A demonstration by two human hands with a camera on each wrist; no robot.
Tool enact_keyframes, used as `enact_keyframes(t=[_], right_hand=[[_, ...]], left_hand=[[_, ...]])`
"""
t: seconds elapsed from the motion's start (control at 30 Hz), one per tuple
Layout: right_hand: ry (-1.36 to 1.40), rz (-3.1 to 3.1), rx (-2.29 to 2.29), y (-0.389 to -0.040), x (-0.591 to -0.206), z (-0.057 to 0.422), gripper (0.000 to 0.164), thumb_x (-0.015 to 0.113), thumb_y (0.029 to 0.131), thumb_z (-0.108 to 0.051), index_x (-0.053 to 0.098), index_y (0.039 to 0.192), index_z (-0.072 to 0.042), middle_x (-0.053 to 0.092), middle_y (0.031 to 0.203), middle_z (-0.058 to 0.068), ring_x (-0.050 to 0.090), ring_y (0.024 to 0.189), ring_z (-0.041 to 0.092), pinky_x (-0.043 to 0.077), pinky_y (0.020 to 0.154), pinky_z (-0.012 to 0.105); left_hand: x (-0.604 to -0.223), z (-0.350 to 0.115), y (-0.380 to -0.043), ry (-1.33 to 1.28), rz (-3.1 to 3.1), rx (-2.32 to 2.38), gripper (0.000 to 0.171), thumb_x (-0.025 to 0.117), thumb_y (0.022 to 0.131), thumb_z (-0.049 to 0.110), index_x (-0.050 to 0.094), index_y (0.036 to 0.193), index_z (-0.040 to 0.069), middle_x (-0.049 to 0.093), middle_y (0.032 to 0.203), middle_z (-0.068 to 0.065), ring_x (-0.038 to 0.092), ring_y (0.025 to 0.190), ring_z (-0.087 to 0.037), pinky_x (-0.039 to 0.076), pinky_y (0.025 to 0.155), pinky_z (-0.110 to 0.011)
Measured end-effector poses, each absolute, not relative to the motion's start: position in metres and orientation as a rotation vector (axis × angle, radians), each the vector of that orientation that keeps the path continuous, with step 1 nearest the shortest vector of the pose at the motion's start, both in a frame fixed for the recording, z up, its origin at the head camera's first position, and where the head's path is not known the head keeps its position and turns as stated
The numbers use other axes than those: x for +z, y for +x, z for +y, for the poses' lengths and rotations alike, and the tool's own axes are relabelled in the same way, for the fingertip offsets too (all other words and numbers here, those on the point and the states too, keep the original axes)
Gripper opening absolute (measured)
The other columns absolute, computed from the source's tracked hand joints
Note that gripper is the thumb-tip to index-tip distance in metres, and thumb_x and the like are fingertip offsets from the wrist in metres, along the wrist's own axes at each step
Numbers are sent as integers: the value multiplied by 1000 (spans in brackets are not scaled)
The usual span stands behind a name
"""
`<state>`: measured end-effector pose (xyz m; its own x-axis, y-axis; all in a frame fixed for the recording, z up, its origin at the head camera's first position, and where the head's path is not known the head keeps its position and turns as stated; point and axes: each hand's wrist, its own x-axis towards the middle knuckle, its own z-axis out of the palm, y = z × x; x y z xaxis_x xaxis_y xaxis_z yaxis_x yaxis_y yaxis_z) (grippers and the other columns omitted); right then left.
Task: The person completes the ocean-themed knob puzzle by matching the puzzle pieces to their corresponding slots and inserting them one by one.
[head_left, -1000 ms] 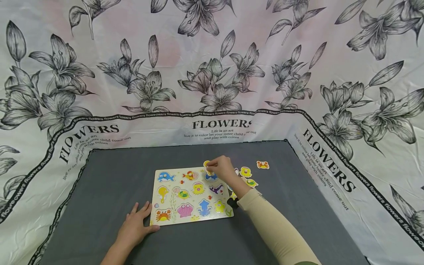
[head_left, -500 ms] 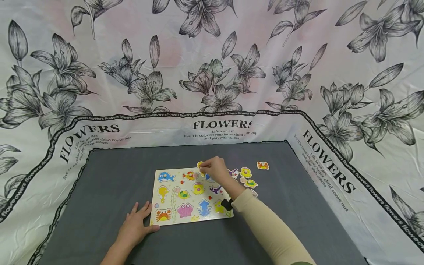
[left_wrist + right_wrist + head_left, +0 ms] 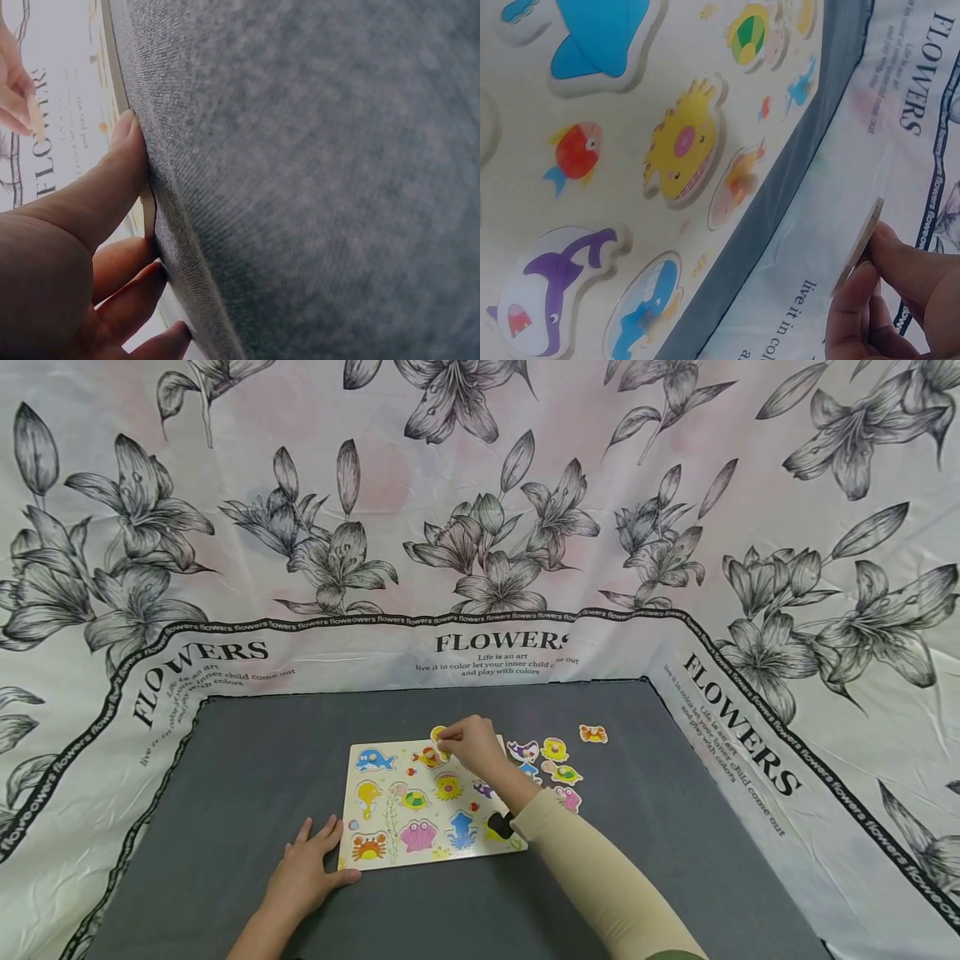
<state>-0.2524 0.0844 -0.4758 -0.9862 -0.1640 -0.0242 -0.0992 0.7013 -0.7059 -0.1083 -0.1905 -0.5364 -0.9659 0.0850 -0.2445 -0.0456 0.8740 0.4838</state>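
A pale puzzle board (image 3: 401, 859) printed with sea animals lies flat on the dark grey table. My left hand (image 3: 302, 875) rests at its front left corner, thumb (image 3: 124, 150) on the front edge and the other fingers spread along the left side. Over the far edge, near the red fish picture, my right hand (image 3: 476, 750) pinches a thin yellow puzzle piece (image 3: 437, 737) between thumb and fingertips. That piece (image 3: 859, 244) is seen edge-on in the right wrist view, raised off the board, so its picture is hidden there.
Right of the board lie several loose pieces, among them a yellow one (image 3: 554, 749), a turtle (image 3: 564, 772) and a pink one (image 3: 570, 798). A crab piece (image 3: 593, 734) lies apart, farther right. A flower-printed cloth (image 3: 495, 568) hangs behind the table.
My right hand has moved left along the board's far edge with the yellow puzzle piece, uncovering more loose pieces. The left hand stays in place.
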Motion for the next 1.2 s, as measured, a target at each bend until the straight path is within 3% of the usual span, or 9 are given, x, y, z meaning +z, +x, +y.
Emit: enact_keyframes(t=[1.2], right_hand=[[-348,2744,-1188,-239,-486,26,12,74,83,-18,78,94,-16,75,91,-4,64,71,1,53,61,18]], left_hand=[[-536,-191,-110,25,2788,719,100,81,62,52,41,143,8,35,151,-15,13,142,-47,16,105,-72]])
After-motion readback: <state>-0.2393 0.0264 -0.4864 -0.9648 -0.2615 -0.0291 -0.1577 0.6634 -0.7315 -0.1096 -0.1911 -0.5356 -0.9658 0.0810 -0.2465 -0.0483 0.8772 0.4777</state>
